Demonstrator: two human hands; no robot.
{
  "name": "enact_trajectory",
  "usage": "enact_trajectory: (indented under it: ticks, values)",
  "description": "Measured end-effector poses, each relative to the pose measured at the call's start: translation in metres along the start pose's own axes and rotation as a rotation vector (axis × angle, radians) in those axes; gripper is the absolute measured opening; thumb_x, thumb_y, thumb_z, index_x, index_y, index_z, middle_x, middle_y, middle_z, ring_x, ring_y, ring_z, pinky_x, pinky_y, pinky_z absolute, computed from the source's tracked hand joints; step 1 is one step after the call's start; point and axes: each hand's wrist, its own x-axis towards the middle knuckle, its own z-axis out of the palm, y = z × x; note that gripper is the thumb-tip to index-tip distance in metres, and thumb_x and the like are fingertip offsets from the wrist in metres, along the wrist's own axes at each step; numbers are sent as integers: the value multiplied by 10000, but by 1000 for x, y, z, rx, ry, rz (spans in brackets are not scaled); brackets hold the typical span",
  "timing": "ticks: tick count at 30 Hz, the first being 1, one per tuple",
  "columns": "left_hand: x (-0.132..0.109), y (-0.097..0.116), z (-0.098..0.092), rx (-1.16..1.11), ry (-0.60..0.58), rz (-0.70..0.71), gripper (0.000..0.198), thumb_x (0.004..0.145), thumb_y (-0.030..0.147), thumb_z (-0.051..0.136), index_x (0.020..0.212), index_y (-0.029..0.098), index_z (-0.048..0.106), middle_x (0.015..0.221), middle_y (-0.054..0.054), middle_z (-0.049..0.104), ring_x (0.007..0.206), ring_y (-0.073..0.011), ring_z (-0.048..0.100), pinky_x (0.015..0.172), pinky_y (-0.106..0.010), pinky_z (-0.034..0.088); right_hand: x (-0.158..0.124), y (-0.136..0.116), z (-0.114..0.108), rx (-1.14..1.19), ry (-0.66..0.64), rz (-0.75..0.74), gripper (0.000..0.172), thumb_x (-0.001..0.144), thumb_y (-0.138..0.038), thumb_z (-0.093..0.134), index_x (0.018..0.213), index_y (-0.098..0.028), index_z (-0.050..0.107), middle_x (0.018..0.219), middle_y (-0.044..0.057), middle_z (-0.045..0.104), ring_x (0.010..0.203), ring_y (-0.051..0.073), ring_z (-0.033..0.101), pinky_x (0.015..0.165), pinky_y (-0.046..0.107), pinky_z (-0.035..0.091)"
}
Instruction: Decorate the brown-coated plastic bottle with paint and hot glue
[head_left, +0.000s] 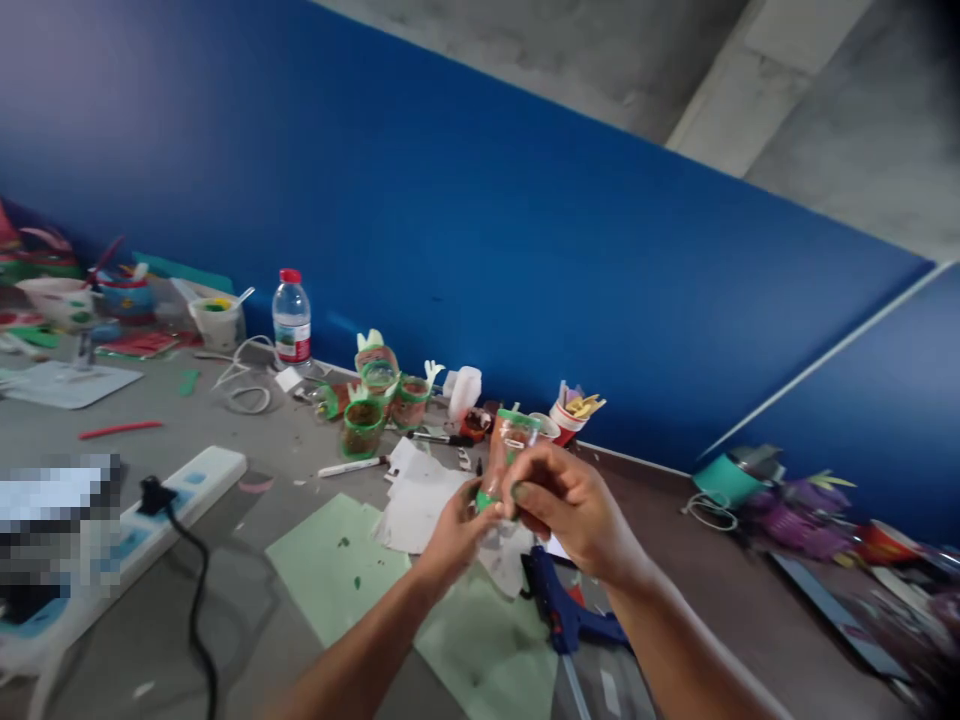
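Observation:
In the middle of the head view my left hand (459,525) grips a clear plastic cup (500,455) near its lower end. The cup has green trim on its rim and base, brownish-orange colouring and a small pale outlined patch. Just right of it, my right hand (574,505) is closed in a pinch against the cup's side. Whatever lies between those fingertips is hidden. Below the hands are torn white paper (424,495) and a green sheet (337,560). A blue glue gun (559,600) lies beneath my right wrist.
Several decorated cups (362,428) stand near the blue partition (480,220), with a red-capped bottle (291,320) to their left. A marker (352,467) lies before them. The power strip (210,475) and its black cable occupy the left. A cup of sticks (570,418) stands behind my hands.

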Motion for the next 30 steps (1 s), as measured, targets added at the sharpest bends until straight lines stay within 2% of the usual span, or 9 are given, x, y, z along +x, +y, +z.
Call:
enact_trajectory:
  ticks: [1,3,6,9,12,17,23,30]
  values:
    - [0,2,1,11,-10,4,480,670,393,811,1063,153,673,1037,-95,714,1001,-298,626,886,-389,476,-10,4,-12,9,58,13,279,805,-441,660,768,-189,545,611,-20,575,437,64,380,415,203,301]
    - [-1,9,0,25,-23,-6,527,669,458,791,1075,142,677,1069,-125,715,1016,-314,627,887,-389,463,-25,17,-30,5,190,58,266,783,-426,683,820,-182,585,618,-22,584,440,65,398,426,204,312]
    - [-5,17,-2,48,-62,-13,556,682,498,764,1089,130,672,1121,-153,702,1059,-334,615,901,-401,455,-34,40,-40,-17,286,120,233,777,-390,648,848,-171,608,666,-3,626,451,75,455,462,225,370]
    - [-5,17,-3,38,-45,-35,569,656,480,787,1094,137,668,1124,-154,703,1117,-349,597,940,-418,446,-32,55,-38,-43,325,122,210,777,-338,593,894,-164,600,677,-6,632,462,87,497,496,240,405]
    - [-3,15,-5,30,-8,-54,603,625,450,816,1122,148,654,1142,-152,699,1153,-351,586,963,-430,445,-25,64,-33,-57,359,118,259,769,-286,560,1001,-170,558,633,-42,607,437,93,505,481,230,394]
    - [-4,17,-3,7,-24,-86,545,697,428,774,1153,166,632,1186,-141,686,1149,-321,599,993,-430,430,-18,74,-26,-49,352,148,105,781,-292,526,801,-189,528,531,-61,538,390,86,454,429,213,356]
    - [-7,22,0,-12,-50,-134,478,740,403,743,1159,201,633,1205,-123,687,1163,-316,597,982,-431,440,-15,82,-26,-25,404,150,106,763,-296,556,745,-196,525,613,-31,570,422,72,384,390,198,285]
    - [-6,22,2,-1,-27,-133,452,697,403,775,1099,224,673,1173,-101,708,1164,-319,598,988,-417,433,-14,84,-25,-51,412,172,120,732,-283,574,661,-198,528,558,-57,456,528,102,414,482,214,317]
